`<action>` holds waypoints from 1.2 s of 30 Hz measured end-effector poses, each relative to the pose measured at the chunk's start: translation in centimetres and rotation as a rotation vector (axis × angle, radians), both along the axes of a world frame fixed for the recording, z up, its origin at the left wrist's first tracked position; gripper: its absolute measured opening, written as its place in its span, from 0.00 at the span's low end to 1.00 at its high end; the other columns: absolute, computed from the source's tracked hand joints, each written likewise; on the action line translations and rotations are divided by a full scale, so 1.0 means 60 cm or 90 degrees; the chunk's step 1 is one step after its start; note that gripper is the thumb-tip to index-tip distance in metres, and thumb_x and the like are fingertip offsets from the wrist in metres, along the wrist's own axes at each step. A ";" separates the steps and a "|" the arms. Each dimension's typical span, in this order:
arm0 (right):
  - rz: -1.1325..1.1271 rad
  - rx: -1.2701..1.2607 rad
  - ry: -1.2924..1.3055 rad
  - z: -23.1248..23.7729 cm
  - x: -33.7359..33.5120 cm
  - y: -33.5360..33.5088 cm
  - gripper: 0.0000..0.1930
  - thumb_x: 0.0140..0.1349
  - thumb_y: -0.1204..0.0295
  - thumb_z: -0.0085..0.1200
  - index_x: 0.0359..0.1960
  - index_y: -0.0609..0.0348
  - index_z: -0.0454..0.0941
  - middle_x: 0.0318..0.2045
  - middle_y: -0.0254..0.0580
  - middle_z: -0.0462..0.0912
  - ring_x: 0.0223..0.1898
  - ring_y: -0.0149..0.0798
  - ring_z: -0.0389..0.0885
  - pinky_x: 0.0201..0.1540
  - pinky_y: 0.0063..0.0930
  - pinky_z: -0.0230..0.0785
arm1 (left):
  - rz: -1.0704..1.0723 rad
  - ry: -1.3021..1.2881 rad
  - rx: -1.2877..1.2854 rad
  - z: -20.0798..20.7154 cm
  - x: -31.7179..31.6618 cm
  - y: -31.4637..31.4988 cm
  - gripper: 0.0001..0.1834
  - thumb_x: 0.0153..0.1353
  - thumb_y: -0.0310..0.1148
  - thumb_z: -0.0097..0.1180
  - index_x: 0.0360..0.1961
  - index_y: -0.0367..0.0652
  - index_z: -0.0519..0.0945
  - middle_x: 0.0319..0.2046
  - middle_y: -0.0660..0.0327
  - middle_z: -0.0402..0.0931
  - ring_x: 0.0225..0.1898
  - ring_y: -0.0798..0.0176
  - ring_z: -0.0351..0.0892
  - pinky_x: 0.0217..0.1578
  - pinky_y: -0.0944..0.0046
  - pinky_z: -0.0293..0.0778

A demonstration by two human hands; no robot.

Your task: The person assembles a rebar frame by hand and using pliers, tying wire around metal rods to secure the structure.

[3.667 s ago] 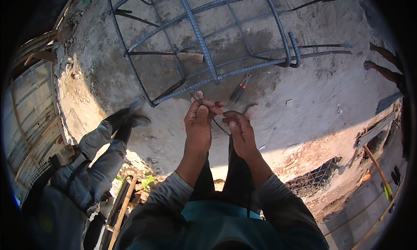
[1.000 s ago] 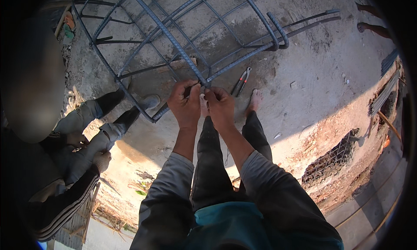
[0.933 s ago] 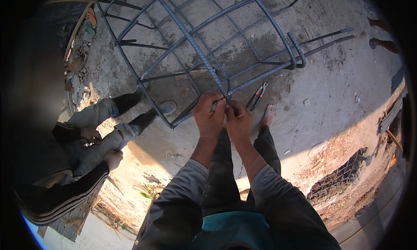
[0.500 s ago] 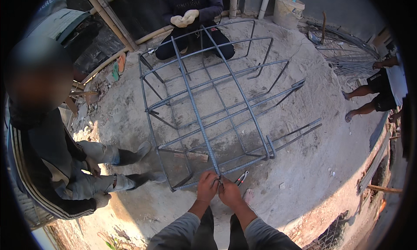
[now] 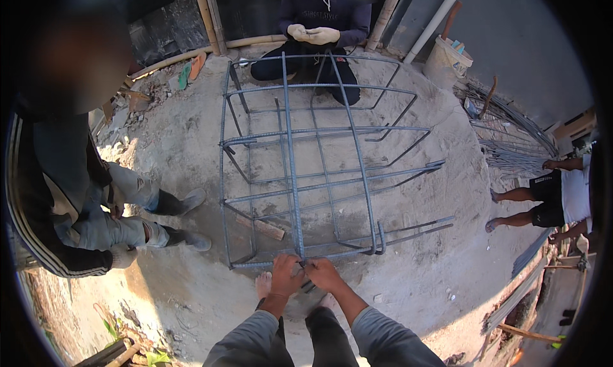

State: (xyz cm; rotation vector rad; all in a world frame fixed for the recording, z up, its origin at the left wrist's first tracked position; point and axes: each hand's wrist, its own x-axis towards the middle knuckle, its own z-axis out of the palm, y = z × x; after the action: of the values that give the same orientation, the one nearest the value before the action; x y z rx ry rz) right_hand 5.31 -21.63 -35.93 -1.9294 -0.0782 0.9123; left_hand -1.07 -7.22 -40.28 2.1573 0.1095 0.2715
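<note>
Hands (image 5: 287, 276) sit close together at near edge of rebar cage (image 5: 294, 163)

A rebar cage (image 5: 293, 175) is borne by rough, partly sunlit ground (image 5: 421, 284); a short brown block (image 5: 260, 227) is seen beneath it, and a whitish bucket (image 5: 445, 62), thin rods (image 5: 511, 153) and sandals (image 5: 198, 66) are scattered farther off.

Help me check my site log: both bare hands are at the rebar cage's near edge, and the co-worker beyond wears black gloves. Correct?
No: in the head view the gloves on the co-worker are off-white. The left hand and right hand are at the near edge of the rebar cage.
</note>
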 end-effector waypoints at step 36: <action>0.599 -0.111 -0.107 -0.077 0.196 -0.012 0.11 0.60 0.62 0.58 0.43 0.44 0.85 0.42 0.44 0.85 0.47 0.52 0.81 0.58 0.58 0.58 | 0.132 0.089 -0.039 0.015 0.027 -0.052 0.13 0.41 0.28 0.67 0.28 0.47 0.76 0.28 0.61 0.73 0.37 0.52 0.74 0.42 0.53 0.63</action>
State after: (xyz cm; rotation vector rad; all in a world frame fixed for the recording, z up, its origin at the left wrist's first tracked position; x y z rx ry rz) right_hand 17.04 -22.38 -40.57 -2.1267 -1.1075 1.3722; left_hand 0.53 -10.33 -39.36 2.1043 0.4176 0.2324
